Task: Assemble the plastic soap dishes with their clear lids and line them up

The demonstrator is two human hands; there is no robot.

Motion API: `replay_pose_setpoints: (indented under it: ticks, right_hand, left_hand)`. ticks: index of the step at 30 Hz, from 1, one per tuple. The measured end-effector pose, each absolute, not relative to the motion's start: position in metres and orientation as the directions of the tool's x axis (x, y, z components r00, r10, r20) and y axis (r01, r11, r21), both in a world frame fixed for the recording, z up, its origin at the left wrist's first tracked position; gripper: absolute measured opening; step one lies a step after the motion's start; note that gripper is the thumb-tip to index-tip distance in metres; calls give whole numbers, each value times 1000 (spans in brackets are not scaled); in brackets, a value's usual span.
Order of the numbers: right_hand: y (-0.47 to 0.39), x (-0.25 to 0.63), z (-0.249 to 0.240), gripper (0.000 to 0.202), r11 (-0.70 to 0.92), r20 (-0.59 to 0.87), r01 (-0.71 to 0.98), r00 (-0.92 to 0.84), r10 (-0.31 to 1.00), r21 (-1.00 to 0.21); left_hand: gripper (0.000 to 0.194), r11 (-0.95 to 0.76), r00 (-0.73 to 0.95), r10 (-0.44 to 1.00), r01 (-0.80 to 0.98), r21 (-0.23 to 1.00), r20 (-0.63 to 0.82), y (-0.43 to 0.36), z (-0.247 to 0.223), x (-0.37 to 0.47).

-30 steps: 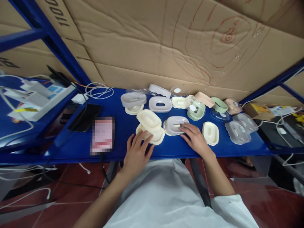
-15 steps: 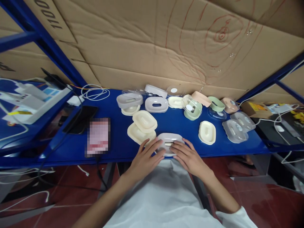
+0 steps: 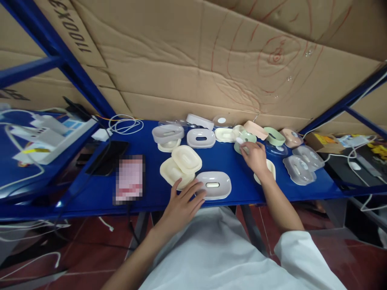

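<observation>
A lavender soap dish (image 3: 224, 183) with a cream piece showing through its slot lies at the table's front edge. My left hand (image 3: 184, 201) rests at its left side, open, fingers stretched over the rim. Farther back, my right hand (image 3: 255, 156) has its fingers closed at the near edge of a clear plastic lid (image 3: 238, 135) with a white round sticker. That lid sits over a pale green soap dish (image 3: 249, 137), partly hidden. Beneath my right forearm, a cream dish (image 3: 271, 168) is mostly covered. Two cream dishes (image 3: 188, 160) overlap beside my left hand.
More lavender dishes (image 3: 193, 139), a peach one (image 3: 255, 129) and a green one (image 3: 274, 136) line the back against cardboard (image 3: 169, 72). Clear lids (image 3: 299, 171) lie right. A black phone (image 3: 105, 159), cables and a blurred pink-screened device (image 3: 130, 177) lie left.
My right hand has left the lavender dish and moved forward and right to the clear lid on the green dish. My left hand stays by the lavender dish. The view has shifted slightly.
</observation>
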State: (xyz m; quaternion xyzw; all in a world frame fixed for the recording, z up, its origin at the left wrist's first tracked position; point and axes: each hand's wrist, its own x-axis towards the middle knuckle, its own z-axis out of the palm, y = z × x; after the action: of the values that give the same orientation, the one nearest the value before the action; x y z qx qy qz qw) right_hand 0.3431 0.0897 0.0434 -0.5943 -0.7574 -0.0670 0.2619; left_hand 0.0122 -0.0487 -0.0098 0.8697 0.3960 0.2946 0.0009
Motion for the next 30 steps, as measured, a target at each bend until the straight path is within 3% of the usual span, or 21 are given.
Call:
replay_pose_setpoints:
  ticks: [3,5,7,9,11,14,16,18,21,25,27,30]
  right_hand:
    - [63,332,41,33,383,519,808,-115,847,-447]
    - [44,328,34,41,372,430,684,-94,898,-627]
    - [34,326,25,46,313,330,619,-92,940,-720]
    - [32,327,16,48,285,335,674,-59,940,-682]
    - [31,328,9,50,275,416,789,-27,909,-549]
    - [19,324,1,51,279,439,899,-112,892,-338]
    - [9,320,-4,56,286,407,922,-163,898,-260]
    - [0,319,-7,60,281,418,923,-155,895,-262]
    - [-7,323,-2,49,330,433,858,-144,890,-393]
    - [-19,318,16,49,521,309,635,-422,853,-571]
    - [-25,308,22,52,614,278,554,-573,771,-563]
    - [-28,292,24,53,686,283,547,-644,711,-479]
  left_hand:
    - [20,-672,484,703,692,264,521,-46,-12,4]
    - [19,-663,464,713,689,291,526,-44,-13,1]
    - [19,-655,455,725,689,311,517,-43,-14,0]
    - [20,-650,454,731,689,320,509,-43,-12,0]
    - [21,-646,465,741,692,324,485,-44,-10,0]
    - [23,-645,485,748,693,322,453,-45,-8,0]
    - [21,-643,461,742,694,324,486,-45,-9,0]
    - [18,-623,400,745,704,340,534,-45,-12,0]
    - [18,-605,344,759,686,404,552,-45,-18,0]
    - [27,-623,341,762,618,480,551,-44,-22,-2]
    - [35,-609,327,777,607,511,538,-44,-21,-2]
    - [46,-578,304,806,594,560,509,-43,-20,-2]
